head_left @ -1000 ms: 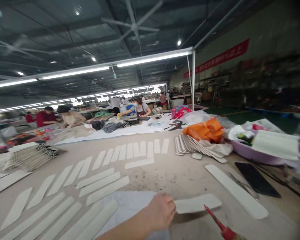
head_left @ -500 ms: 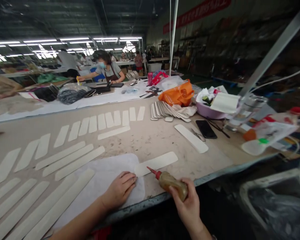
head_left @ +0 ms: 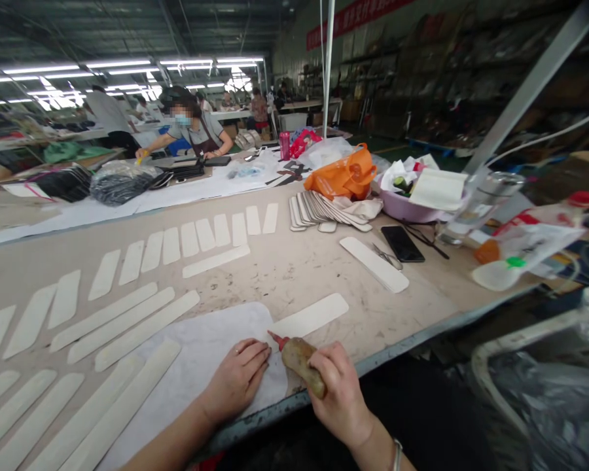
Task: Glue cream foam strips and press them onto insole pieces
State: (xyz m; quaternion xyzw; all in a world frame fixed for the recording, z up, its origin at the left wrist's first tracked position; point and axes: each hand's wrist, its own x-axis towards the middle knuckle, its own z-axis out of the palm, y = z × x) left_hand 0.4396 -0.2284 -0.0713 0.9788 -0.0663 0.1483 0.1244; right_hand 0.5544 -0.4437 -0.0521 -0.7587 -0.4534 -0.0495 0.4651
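My right hand [head_left: 338,386] is wrapped round a squeeze bottle [head_left: 302,363], a yellowish-brown glue bottle with a red nozzle. The bottle is tilted, and its tip points left, by the near end of a white strip [head_left: 314,315]. My left hand [head_left: 240,376] lies on a white sheet [head_left: 196,337] with its fingers laid down close together, the fingertips close to the strip's end and the nozzle. Whether those fingertips touch the strip is not clear. Long white strips [head_left: 147,330] lie left of this hand, partly over the sheet.
Rows of short white pieces [head_left: 171,245] lie farther back on the table [head_left: 255,281]. To the right are a long white piece [head_left: 373,263], scissors [head_left: 389,257], a phone [head_left: 402,243], stacked pieces [head_left: 319,210], an orange bag [head_left: 341,173] and a purple basin [head_left: 422,208]. A co-worker [head_left: 194,127] sits across.
My right hand has moved left with the bottle, turning over it, and the nozzle now sits close to my left fingertips. My left hand stays on the sheet. The view has shifted slightly.
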